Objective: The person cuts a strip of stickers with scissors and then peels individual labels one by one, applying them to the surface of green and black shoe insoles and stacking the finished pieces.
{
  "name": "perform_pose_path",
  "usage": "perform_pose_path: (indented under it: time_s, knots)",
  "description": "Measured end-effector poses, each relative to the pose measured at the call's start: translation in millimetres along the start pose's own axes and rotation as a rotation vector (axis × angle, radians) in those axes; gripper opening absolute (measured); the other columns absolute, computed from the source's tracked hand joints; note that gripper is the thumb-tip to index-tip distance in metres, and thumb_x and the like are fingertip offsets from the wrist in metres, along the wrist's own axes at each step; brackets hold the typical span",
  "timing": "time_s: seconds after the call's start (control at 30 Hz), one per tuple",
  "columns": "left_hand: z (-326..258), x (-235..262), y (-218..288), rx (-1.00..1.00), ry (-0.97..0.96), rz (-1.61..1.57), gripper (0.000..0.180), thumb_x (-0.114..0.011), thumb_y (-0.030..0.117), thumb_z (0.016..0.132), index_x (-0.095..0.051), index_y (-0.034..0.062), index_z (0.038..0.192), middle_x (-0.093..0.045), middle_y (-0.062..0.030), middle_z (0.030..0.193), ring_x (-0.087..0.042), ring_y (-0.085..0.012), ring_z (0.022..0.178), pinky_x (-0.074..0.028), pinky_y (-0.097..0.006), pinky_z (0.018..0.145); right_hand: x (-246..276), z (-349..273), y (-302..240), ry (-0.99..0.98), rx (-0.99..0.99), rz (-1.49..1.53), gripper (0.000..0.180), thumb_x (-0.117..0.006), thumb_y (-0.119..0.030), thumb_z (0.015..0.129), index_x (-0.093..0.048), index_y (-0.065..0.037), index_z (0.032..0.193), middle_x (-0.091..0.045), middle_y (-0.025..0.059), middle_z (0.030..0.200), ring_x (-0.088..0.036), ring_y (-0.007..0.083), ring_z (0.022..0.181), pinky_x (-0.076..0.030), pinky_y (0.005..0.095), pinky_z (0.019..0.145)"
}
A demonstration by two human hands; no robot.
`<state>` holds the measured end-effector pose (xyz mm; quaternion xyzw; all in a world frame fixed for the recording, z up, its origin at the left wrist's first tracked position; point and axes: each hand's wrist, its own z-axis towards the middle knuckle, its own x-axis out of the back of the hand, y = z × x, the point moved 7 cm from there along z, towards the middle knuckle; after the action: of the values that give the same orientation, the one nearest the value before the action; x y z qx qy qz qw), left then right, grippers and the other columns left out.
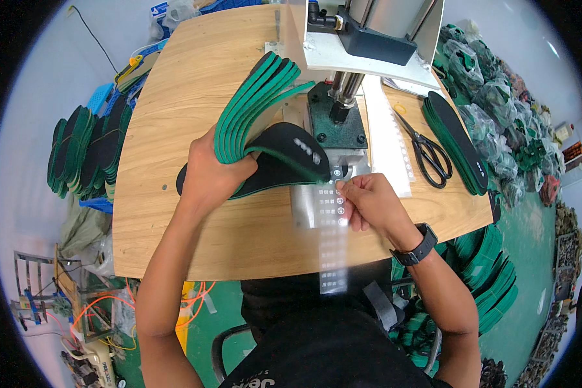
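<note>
My left hand is closed round a fanned stack of black and green shoe insoles. One insole from the bundle spreads out to the right, black side up, with small white marks near its end. Between the fingers of my right hand is a clear strip of white printed transfers, which hangs down past the table's near edge. Just beyond both hands stands a press with a dark plate on a metal shaft. Its lower metal plate shows partly under the strip.
Black scissors lie right of the press, beside white transfer sheets. Another insole stack rests at the table's right edge. Bundled insoles stand off the left side. Plastic bags and green insole piles crowd the right floor.
</note>
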<state>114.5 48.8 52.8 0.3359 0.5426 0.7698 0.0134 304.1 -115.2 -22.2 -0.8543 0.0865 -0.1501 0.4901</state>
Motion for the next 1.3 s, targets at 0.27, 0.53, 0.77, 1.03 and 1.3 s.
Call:
perform_pose_path:
  time_s: [0.27, 0.53, 0.77, 1.03, 1.3]
  knots:
    - [-4.1, 3.4, 4.5, -0.073, 0.066, -0.045, 0.03, -0.067, 0.002, 0.07, -0.06, -0.003, 0.098, -0.064, -0.0114, 0.076, -0.056, -0.0142, 0.066, -0.048, -0.028, 0.067, -3.3, -2.0, -2.4, -0.013, 0.02, 0.018, 0.033, -0.056, -0.026, 0.093, -0.058, 0.0, 0.072, -0.06, 0.0083, 0.057, -0.054, 0.0129, 0.039, -0.039, 0.0226, 0.034]
    - [-2.7, -1.0, 5.7, -0.086, 0.027, -0.156, 0.035, -0.065, 0.0, 0.071, -0.06, -0.0012, 0.105, -0.065, -0.0093, 0.079, -0.056, -0.0134, 0.068, -0.048, -0.027, 0.068, -1.1, -8.3, -3.8, 0.037, 0.012, 0.088, 0.033, -0.057, -0.024, 0.093, -0.058, -0.003, 0.068, -0.059, 0.005, 0.055, -0.051, 0.0101, 0.035, -0.035, 0.0206, 0.032]
    - [-1.5, 4.3, 2.2, -0.038, 0.043, -0.064, 0.032, -0.064, 0.003, 0.069, -0.059, -0.0023, 0.1, -0.064, -0.0097, 0.076, -0.058, -0.0142, 0.068, -0.048, -0.028, 0.068, 0.9, -4.5, -0.8, 0.042, 0.039, 0.08, 0.029, -0.059, -0.021, 0.091, -0.059, -0.004, 0.067, -0.059, 0.0038, 0.056, -0.051, 0.0096, 0.036, -0.035, 0.0206, 0.032]
    - [-2.1, 1.8, 4.6, -0.083, 0.054, -0.088, 0.032, -0.065, 0.002, 0.071, -0.06, -0.002, 0.103, -0.064, -0.009, 0.077, -0.056, -0.0131, 0.068, -0.047, -0.027, 0.068, -0.1, -6.5, -3.0, 0.017, 0.044, 0.062, 0.03, -0.059, -0.023, 0.091, -0.059, -0.002, 0.069, -0.061, 0.0066, 0.058, -0.052, 0.0106, 0.038, -0.037, 0.0215, 0.034]
    - [-2.4, 0.1, 4.7, -0.109, 0.058, -0.104, 0.04, -0.068, 0.004, 0.071, -0.06, -0.0004, 0.11, -0.065, -0.0106, 0.081, -0.059, -0.0159, 0.071, -0.048, -0.027, 0.071, -0.6, -7.7, -2.2, 0.03, 0.02, 0.062, 0.031, -0.061, -0.023, 0.09, -0.059, -0.004, 0.065, -0.059, 0.0043, 0.055, -0.049, 0.0093, 0.035, -0.033, 0.0216, 0.032]
